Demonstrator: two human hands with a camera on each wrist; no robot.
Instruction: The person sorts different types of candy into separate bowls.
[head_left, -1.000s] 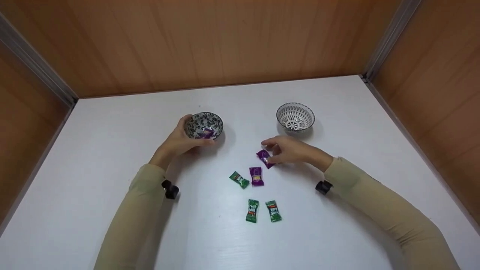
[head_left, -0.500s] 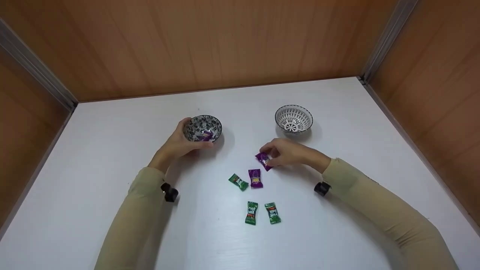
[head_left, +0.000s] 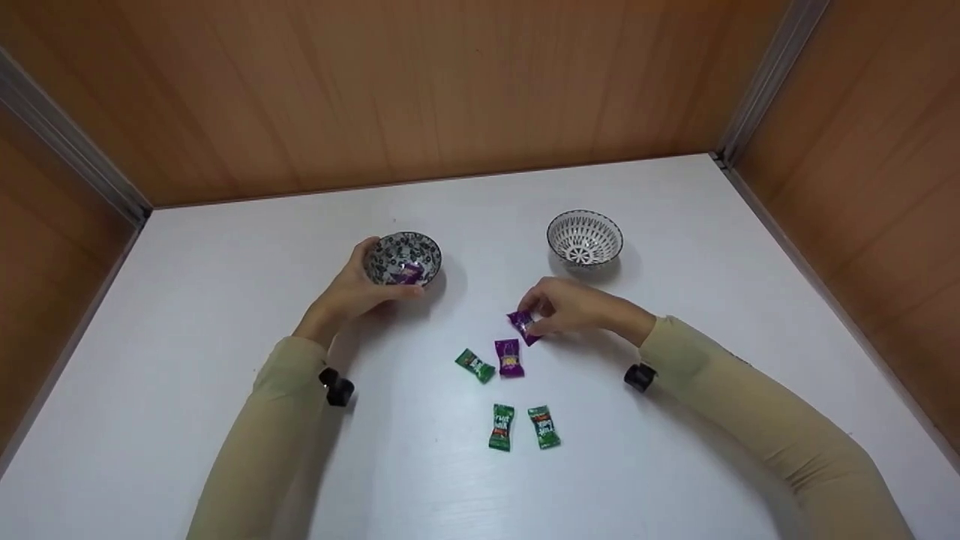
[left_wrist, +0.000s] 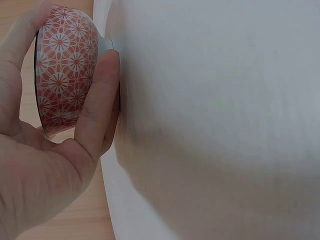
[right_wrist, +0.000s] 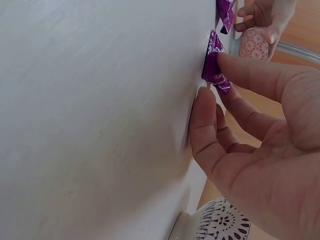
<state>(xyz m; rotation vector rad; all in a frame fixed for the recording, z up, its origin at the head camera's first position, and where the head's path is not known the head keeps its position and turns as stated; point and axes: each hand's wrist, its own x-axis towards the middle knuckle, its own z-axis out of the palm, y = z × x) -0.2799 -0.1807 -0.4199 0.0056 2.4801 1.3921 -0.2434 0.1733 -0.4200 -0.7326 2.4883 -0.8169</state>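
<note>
Left hand (head_left: 352, 288) grips a floral bowl (left_wrist: 62, 65); the wrist views alone show its red exterior, the head view alone the purple candy (head_left: 409, 274) inside. Right hand (head_left: 576, 304) pinches a second purple candy (right_wrist: 212, 64) at its fingertips; one second earlier those fingers stood wider apart. White patterned bowl (head_left: 584, 238) stands beyond.

The location is a partitioned workstation of the office or laboratory type; which of the two cannot be determined. Three wood-grained partitions, namely a rear panel (head_left: 450, 82), a left panel (head_left: 45, 247) and a right panel (head_left: 877, 187), bound a plain white surface (head_left: 420, 487). A grey left post (head_left: 67, 129) and right post (head_left: 772, 75) join the panels at the corners.
</note>
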